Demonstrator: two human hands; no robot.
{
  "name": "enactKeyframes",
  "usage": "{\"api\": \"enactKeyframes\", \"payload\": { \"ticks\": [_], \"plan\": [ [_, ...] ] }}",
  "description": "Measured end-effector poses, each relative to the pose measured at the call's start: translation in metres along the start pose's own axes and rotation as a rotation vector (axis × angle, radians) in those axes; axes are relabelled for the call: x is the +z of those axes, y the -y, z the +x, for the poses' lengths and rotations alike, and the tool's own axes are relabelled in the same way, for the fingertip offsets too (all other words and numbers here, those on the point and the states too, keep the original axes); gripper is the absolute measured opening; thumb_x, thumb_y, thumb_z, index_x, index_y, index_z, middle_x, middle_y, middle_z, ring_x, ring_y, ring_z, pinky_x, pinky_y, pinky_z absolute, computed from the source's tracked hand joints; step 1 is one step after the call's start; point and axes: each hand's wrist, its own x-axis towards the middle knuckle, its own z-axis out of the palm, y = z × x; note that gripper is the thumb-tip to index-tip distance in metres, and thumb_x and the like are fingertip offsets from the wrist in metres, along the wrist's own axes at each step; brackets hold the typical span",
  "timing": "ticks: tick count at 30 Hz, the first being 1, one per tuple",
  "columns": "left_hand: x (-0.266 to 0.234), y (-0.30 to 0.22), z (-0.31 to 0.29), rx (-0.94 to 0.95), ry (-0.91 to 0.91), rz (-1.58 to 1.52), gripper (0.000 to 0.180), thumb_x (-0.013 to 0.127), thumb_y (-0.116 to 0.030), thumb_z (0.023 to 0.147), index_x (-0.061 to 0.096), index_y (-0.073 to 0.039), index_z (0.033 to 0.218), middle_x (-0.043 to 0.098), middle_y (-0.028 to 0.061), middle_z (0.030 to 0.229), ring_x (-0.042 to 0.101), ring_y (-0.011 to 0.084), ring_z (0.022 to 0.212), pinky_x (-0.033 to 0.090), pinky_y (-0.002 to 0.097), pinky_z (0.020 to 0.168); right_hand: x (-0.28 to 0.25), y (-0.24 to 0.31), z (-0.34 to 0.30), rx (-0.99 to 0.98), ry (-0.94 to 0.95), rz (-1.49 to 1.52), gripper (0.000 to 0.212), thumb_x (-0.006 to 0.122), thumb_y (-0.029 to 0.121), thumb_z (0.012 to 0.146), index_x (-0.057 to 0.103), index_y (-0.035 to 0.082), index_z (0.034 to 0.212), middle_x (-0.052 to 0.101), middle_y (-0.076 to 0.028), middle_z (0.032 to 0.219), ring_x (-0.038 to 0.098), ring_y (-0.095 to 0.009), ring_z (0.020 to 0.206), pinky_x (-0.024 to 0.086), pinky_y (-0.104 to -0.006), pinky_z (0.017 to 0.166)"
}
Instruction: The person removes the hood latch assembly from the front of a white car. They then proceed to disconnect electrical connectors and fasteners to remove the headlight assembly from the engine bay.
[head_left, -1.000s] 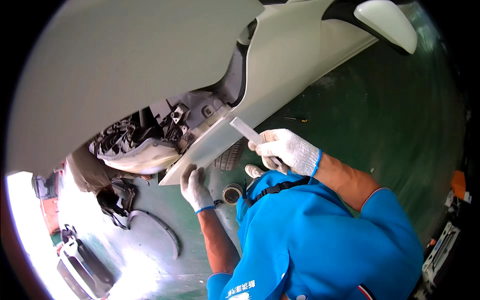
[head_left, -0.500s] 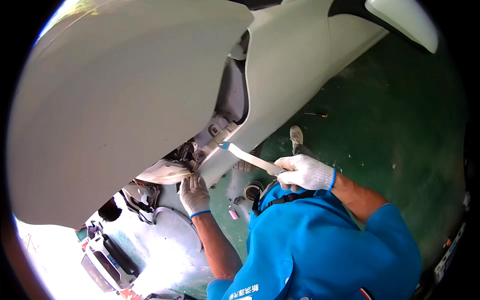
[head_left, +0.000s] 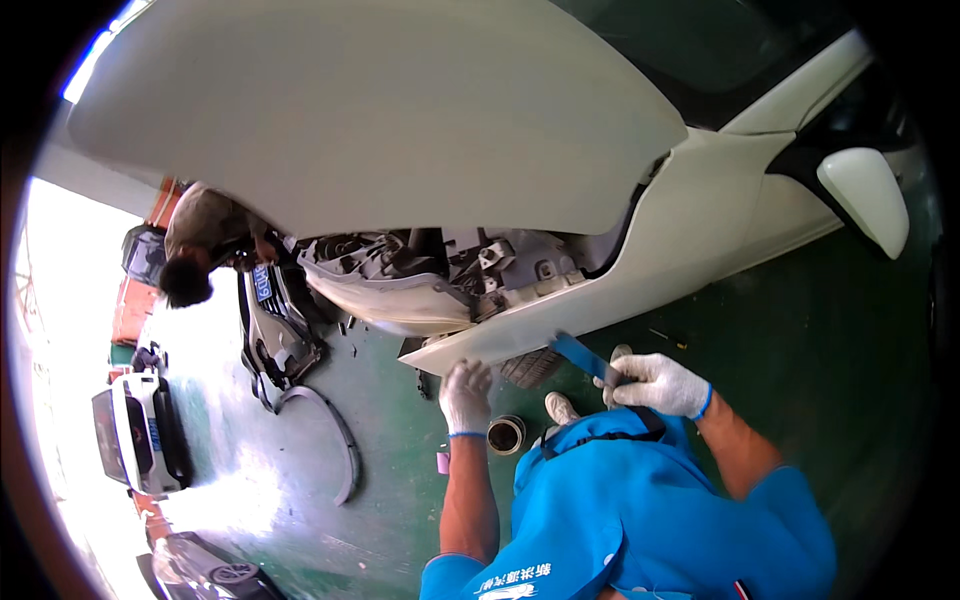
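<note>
My right hand [head_left: 660, 385], in a white knit glove with a blue cuff, grips a flat pry bar [head_left: 580, 355] by its near end. The bar's far end points up and left, just below the pale fender [head_left: 590, 300] of a car. My left hand [head_left: 465, 400], gloved alike, is raised beside the fender's front lower edge with its fingers loosely bent and nothing visible in them. Whether it touches the edge is hard to see. Above it lie the headlight [head_left: 395, 305] and the engine bay [head_left: 500, 260], under the raised hood [head_left: 400, 120].
A tyre [head_left: 530, 368] shows under the fender. On the green floor are a round can [head_left: 507, 435], a pink block [head_left: 443, 462], a screwdriver [head_left: 670, 339], a curved trim strip [head_left: 345, 440] and a removed bumper [head_left: 275, 330]. Another person [head_left: 205, 235] bends over that bumper.
My view has swung, showing more engine bay and floor at the left. My left hand has come away from below the headlight. The pry bar has drawn back from the fender's upper edge.
</note>
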Motion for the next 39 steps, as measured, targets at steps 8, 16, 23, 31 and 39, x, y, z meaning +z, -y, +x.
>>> {"api": "enactKeyframes", "payload": {
  "ticks": [8, 16, 23, 31, 39],
  "plan": [
    [-0.245, 0.133, -0.041, -0.440, -0.181, 0.288, 0.017, 0.069, -0.012, 0.094, 0.064, -0.003, 0.107, 0.068, 0.0115, 0.085, 0.067, 0.0261, 0.066, 0.057, 0.0392, 0.058, 0.060, -0.025, -0.010, 0.086, -0.171, 0.021, 0.016, 0.063, 0.001, 0.097, 0.070, -0.001, 0.111, 0.073, -0.009, 0.100, 0.068, -0.016, 0.093, 0.056, -0.0325, 0.090],
    [-0.440, 0.169, -0.246, -0.427, -0.636, 0.324, 0.025, 0.064, -0.009, 0.091, 0.064, -0.002, 0.115, 0.067, 0.0089, 0.078, 0.067, 0.0223, 0.060, 0.056, 0.0359, 0.049, 0.099, -0.034, -0.003, 0.169, -0.104, -0.160, 0.024, 0.060, 0.006, 0.096, 0.064, -0.005, 0.117, 0.065, -0.006, 0.082, 0.060, -0.013, 0.074, 0.052, -0.0299, 0.072],
    [-0.410, 0.236, -0.431, -0.583, -0.782, 0.291, 0.013, 0.065, -0.011, 0.091, 0.067, -0.004, 0.101, 0.069, 0.0128, 0.080, 0.069, 0.0261, 0.063, 0.058, 0.0422, 0.055, 0.135, -0.057, 0.036, 0.081, 0.164, -0.123, 0.020, 0.060, 0.002, 0.098, 0.065, -0.002, 0.117, 0.064, -0.004, 0.086, 0.060, -0.012, 0.079, 0.050, -0.0281, 0.077],
    [-0.421, 0.239, -0.434, -0.468, -0.686, 0.519, 0.029, 0.068, -0.021, 0.089, 0.074, 0.004, 0.103, 0.074, 0.0115, 0.091, 0.068, 0.0213, 0.085, 0.054, 0.0374, 0.080, 0.212, -0.076, 0.045, 0.079, 0.125, -0.016, 0.024, 0.057, 0.007, 0.104, 0.064, 0.002, 0.127, 0.064, -0.003, 0.091, 0.061, -0.010, 0.077, 0.055, -0.0288, 0.073],
    [-0.502, 0.086, -0.260, -0.235, -0.667, 0.137, 0.031, 0.064, -0.006, 0.093, 0.060, 0.001, 0.122, 0.069, 0.0129, 0.086, 0.068, 0.0221, 0.064, 0.058, 0.0342, 0.055, 0.263, -0.024, 0.151, -0.203, -0.201, -0.192, 0.026, 0.071, 0.014, 0.091, 0.067, 0.000, 0.113, 0.065, -0.005, 0.090, 0.060, -0.011, 0.073, 0.052, -0.0275, 0.065]
  ]
}}
